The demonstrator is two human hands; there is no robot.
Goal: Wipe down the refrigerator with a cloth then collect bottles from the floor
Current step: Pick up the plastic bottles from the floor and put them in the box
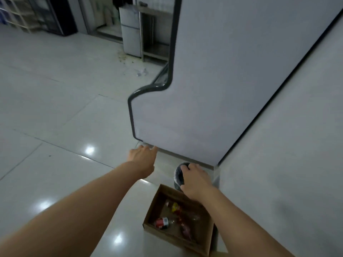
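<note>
Holding bottles (pixel 168 220): cardboard box (pixel 151 206) | right hand (pixel 194 182) grips bin (pixel 178 176)

Pale refrigerator (pixel 232 80) upright; bottles (pixel 172 217) — boxed, lying flat

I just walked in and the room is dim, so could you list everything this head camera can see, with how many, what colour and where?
Refrigerated display case: one, pale grey side with dark trim, right of centre.
Cardboard box: one, brown, open, on the floor at bottom centre.
Bottles: several, clear with red and yellow labels, lying in the box; exact count unclear.
Waste bin: one, dark, lined, between box and case.
Small fridge: one, silver, far back.
Metal table: one, steel, beside the small fridge.
Litter: a white scrap and crumbs, on the floor by that table.
Shelving: pale and dark units, top left.
Floor: glossy pale tiles.
Left hand: reaching toward the case's bottom corner.
Right hand: gripping the bin's rim.
</note>
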